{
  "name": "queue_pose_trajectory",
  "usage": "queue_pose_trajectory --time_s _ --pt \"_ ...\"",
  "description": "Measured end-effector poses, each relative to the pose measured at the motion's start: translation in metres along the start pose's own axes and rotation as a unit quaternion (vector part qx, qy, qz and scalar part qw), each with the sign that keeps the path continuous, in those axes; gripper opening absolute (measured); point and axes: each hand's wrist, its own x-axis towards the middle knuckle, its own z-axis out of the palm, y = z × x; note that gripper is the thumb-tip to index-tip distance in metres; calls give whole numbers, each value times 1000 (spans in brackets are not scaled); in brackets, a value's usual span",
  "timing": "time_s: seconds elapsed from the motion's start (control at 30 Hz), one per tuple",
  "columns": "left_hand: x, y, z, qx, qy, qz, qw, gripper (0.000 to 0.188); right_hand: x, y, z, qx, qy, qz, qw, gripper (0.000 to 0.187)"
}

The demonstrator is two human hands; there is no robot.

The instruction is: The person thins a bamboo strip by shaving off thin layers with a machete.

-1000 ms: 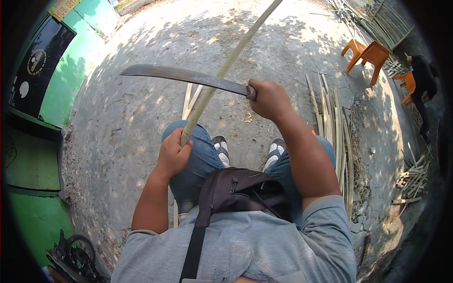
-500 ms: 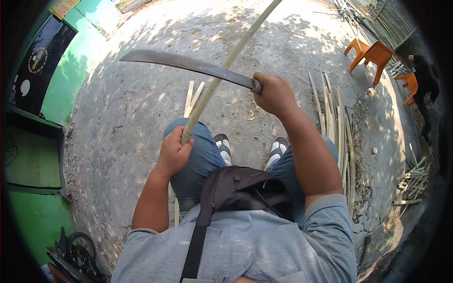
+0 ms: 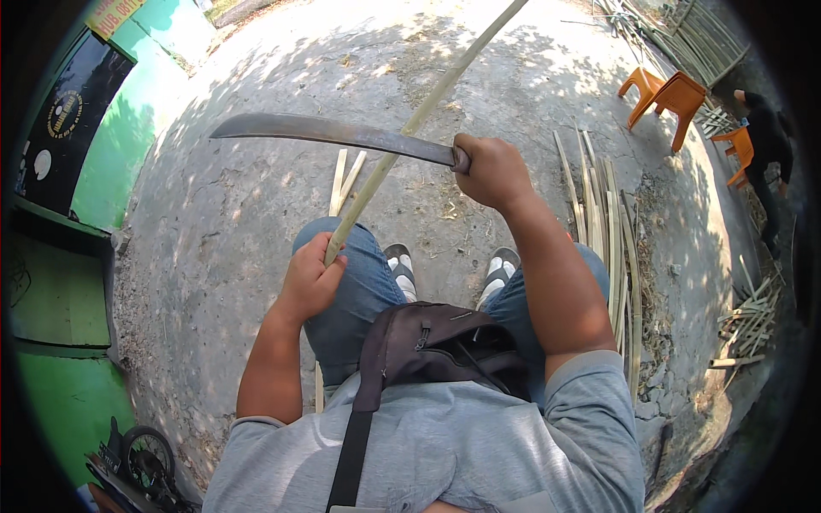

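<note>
My left hand [image 3: 311, 275] is wrapped round the near end of a long pale bamboo strip [image 3: 428, 103], just over my left knee. The strip slants up and away to the right, out past the top edge of the view. In my right hand [image 3: 496, 173] is the handle of a machete [image 3: 333, 132], held out in front of my right knee. Its long, slightly curved dark blade points left and crosses over the strip near the strip's middle. Whether the edge touches the strip I cannot tell.
Bamboo strips [image 3: 616, 248] lie by my right leg, and two strip ends [image 3: 344, 181] show past my left knee. Further right are a pile of short pieces [image 3: 746, 325], orange chairs [image 3: 680, 107] and a person in black [image 3: 767, 145]. A green wall [image 3: 111, 162] and motorbike [image 3: 147, 453] stand left.
The machete blade's tip has dropped a little toward me, and the blade now lies flatter across the strip. The left hand keeps its grip, nearly in place.
</note>
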Motion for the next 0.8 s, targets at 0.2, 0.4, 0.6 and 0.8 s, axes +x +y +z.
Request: queue_pose_trajectory --time_s 0.2,0.4,0.6,0.8 --pt "-2 2 2 -2 6 4 1000 16 5 20 -16 72 69 80 992 13" --pt "-3 1 -1 -26 9 -15 1000 18 -9 -12 -4 17 27 -67 997 10" --pt "-2 -5 -3 -72 -16 -18 997 15 4 23 -20 30 60 18 998 9" --pt "-3 -9 -3 -71 4 -5 997 15 -6 2 -7 68 77 3 995 6"
